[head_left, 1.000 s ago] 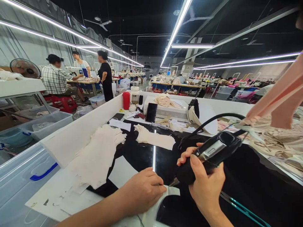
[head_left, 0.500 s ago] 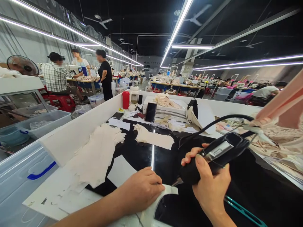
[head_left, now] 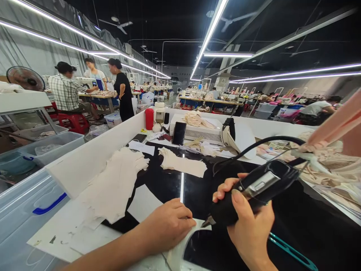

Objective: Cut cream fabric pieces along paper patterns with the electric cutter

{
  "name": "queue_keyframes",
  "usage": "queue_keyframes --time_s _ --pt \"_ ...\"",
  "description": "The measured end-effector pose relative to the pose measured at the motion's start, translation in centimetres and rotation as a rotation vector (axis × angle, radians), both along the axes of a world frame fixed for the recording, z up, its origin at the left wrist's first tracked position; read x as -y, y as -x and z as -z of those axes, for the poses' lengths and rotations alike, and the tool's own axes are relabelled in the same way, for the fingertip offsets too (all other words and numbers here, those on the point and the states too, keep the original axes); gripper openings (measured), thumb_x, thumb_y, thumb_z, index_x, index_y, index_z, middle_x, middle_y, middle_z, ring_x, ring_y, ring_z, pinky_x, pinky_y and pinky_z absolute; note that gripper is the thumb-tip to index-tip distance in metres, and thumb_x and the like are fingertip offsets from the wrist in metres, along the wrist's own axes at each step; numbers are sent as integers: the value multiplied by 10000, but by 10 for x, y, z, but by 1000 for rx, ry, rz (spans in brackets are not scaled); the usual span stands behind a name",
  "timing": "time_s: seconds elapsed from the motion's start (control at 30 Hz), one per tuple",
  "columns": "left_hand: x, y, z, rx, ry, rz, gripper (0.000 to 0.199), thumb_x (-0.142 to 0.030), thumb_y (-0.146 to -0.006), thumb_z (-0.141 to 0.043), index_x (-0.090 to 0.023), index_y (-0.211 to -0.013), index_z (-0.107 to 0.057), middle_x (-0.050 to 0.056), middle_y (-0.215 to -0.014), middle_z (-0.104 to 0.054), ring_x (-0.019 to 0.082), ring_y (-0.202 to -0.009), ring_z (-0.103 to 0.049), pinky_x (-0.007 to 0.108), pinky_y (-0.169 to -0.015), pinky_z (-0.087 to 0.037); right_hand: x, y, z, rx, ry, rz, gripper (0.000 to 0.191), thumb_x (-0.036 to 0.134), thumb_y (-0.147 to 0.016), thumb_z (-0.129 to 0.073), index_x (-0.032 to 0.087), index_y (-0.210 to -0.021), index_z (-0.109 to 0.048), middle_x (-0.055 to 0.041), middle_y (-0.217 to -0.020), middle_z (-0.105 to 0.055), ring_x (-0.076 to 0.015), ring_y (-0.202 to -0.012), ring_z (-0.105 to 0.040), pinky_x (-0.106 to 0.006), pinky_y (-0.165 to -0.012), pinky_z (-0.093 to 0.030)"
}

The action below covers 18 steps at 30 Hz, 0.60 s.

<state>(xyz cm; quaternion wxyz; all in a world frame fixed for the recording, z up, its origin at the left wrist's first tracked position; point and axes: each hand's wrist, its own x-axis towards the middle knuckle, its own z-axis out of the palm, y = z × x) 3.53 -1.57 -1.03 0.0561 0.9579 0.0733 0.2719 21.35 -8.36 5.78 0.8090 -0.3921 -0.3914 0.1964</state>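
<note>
My right hand [head_left: 251,222] is wrapped round a black corded power tool [head_left: 259,184] with a flat metal blade tip [head_left: 208,221]. The cable rises from its back end, beside a pink fabric strip [head_left: 335,124]. The blade tip meets the end of a pale curved piece [head_left: 180,250], which lies on the glossy black work surface. My left hand [head_left: 169,226] is closed, its fingertips pressed down on that piece just left of the blade; its thumb is hidden. Whether the piece is cloth or paper, I cannot tell.
Stacked cream fabric pieces [head_left: 113,188] lie left, and a smaller cream stack [head_left: 183,165] lies ahead. A teal slotted tool [head_left: 293,250] is at right. Behind stand a phone [head_left: 179,133], a white vented box [head_left: 197,130] and a white visor [head_left: 239,139]. Co-workers [head_left: 121,90] are beyond the low wall.
My right hand has brought the power tool slightly left, so its blade tip now reaches the pale piece's end. The left hand has stayed in nearly the same place.
</note>
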Motion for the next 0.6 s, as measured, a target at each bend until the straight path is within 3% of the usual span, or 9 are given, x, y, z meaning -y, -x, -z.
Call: queue_keyframes --time_s 0.23,0.6 --pt "-1 0 0 -9 11 6 208 -125 -1040 -525 -174 -1122 -710 57 -1021 -712 171 -933 -665 338 -1011 -531 -1 1 9 29 22 -13 338 312 -882 -824 278 -1136 -604 4 -834 -660 -171 -647 -624 -342 -578 -594" --pt "-1 1 4 28 20 1 210 -156 -1057 -528 -171 -1145 -719 56 -1050 -717 166 -952 -664 341 -1049 -516 3 -7 0 -6 -13 38 342 299 -856 -839 266 -1114 -616 17 -807 -654 -157 -634 -611 -299 -565 -581"
